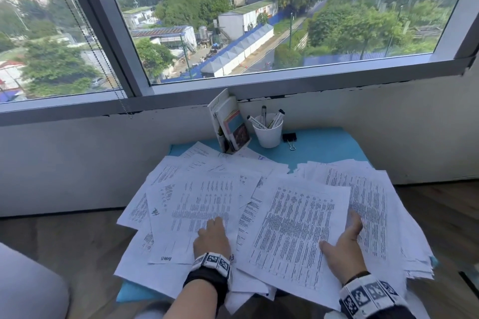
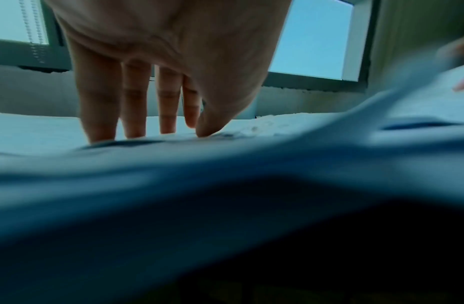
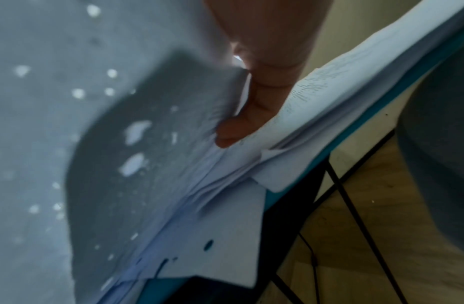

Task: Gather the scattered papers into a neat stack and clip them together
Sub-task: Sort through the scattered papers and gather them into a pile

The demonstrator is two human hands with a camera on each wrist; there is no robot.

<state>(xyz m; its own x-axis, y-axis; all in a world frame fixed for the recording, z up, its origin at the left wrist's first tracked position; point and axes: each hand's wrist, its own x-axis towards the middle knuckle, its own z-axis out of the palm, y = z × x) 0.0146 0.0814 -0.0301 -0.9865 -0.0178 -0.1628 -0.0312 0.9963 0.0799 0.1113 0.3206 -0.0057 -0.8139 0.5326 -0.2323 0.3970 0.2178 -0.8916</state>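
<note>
Printed papers lie scattered and overlapping across a blue table. My left hand rests on the left spread, fingers straight with their tips pressing the paper. My right hand holds the right edge of a large printed sheet, thumb on top and fingers beneath. In the right wrist view that sheet is lifted off a thicker pile, with a finger between them. A black binder clip lies at the back of the table, away from both hands.
A white cup of markers and a small rack of booklets stand at the back, under the window sill. Papers overhang the table's left and near edges. Thin black table legs stand on a wooden floor.
</note>
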